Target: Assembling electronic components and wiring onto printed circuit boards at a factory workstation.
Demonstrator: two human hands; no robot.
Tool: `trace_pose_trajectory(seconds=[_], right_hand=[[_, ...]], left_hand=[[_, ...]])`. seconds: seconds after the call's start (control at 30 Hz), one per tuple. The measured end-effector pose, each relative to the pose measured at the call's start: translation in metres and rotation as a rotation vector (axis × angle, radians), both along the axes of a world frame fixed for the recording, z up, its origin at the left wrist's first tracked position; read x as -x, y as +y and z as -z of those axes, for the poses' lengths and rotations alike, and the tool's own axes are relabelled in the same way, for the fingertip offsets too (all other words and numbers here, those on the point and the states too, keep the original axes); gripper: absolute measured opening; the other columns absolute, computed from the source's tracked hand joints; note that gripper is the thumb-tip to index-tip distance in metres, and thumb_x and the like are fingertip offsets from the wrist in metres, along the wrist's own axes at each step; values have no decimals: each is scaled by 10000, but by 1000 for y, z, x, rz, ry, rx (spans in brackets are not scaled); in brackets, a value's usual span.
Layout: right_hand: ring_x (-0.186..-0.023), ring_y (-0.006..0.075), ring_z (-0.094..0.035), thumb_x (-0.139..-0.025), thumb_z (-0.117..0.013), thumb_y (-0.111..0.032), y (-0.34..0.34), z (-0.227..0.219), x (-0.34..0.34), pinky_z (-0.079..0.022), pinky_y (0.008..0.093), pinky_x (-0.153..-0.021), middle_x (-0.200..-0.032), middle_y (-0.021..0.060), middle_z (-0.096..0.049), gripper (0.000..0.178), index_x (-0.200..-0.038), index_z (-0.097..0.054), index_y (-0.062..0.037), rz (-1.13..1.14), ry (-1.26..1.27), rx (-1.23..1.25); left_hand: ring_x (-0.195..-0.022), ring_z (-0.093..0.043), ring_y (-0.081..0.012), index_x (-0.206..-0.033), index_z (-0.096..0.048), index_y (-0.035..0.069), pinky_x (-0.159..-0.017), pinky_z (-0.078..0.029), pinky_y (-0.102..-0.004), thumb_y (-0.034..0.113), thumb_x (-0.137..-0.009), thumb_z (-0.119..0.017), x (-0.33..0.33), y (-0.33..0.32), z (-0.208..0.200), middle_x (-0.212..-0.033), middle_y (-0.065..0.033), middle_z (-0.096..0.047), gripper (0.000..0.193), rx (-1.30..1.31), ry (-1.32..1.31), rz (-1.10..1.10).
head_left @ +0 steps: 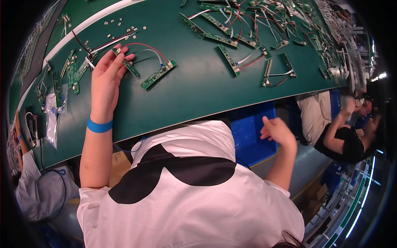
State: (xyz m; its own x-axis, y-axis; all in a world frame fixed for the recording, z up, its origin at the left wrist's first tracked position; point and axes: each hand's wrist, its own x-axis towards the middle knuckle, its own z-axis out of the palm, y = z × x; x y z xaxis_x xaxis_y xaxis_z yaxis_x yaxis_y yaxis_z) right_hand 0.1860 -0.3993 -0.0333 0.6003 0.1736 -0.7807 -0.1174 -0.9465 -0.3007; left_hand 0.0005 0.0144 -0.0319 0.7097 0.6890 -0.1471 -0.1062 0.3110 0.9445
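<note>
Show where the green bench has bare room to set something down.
The bench is bare between the wired boards at the left hand and the slim board right of centre, and along the near edge below both. Crowded: upper right, heaped boards; far left, loose boards and plastic bag.

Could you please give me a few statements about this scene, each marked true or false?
1. The left hand holds a green circuit board. True.
2. The right hand is pinching a circuit board too. False: no held thing shows in it.
3. A red wire runs between the left hand and a second circuit board. True.
4. The blue wristband is on the right wrist. False: it is on the left one.
5. The blue bin sits on top of the green table. False: it is beyond the table's near edge, on the person's side.
</note>
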Motion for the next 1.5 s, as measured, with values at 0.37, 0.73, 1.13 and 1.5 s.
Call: trace_pose_trajectory(seconds=[0.37, 0.73, 1.13, 1.5], right_hand=[[-953, 228, -497, -706, -716, -208, 161, -19, 1, -308, 428, -884, -934, 41, -559, 326, -998, -615, -103, -669, -1346, -529], [-896, 167, -543, -668, -679, -131, 142, -4, -15, -104, 456, -1067, -805, -92, -620, 206, -854, -689, -220, -738, -1663, -712], [-946, 130, -490, -777, -602, -259, 136, -16, -13, -153, 396, -1107, -848, -135, -611, 117, -860, -664, -312, -796, -1822, -1020], [-1013, 199, -517, -757, -667, -258, 163, -11, 13, -212, 421, -1047, -1004, -57, -610, 175, -926, -651, -215, -1006, -1547, -1005]], left_hand=[[-1194, -448, -208, -1342, -320, -47, -988, -353, -291, -14, -853, -539, -14, -12, -2, -1306, -154, -432, 536, -350, 58, -56], [-1174, -468, -198, -1321, -359, -42, -981, -354, -278, 0, -871, -513, -18, -9, 1, -1272, -147, -473, 477, -387, 115, -49], [-1216, -427, -217, -1271, -401, -32, -1009, -333, -348, -28, -837, -553, -19, -30, -4, -1327, -163, -413, 460, -1087, 29, -265], [-979, -586, -159, -1164, -506, -36, -879, -464, -293, 215, -952, -434, -52, -115, -31, -1096, -126, -591, 336, 694, 3, 520]])
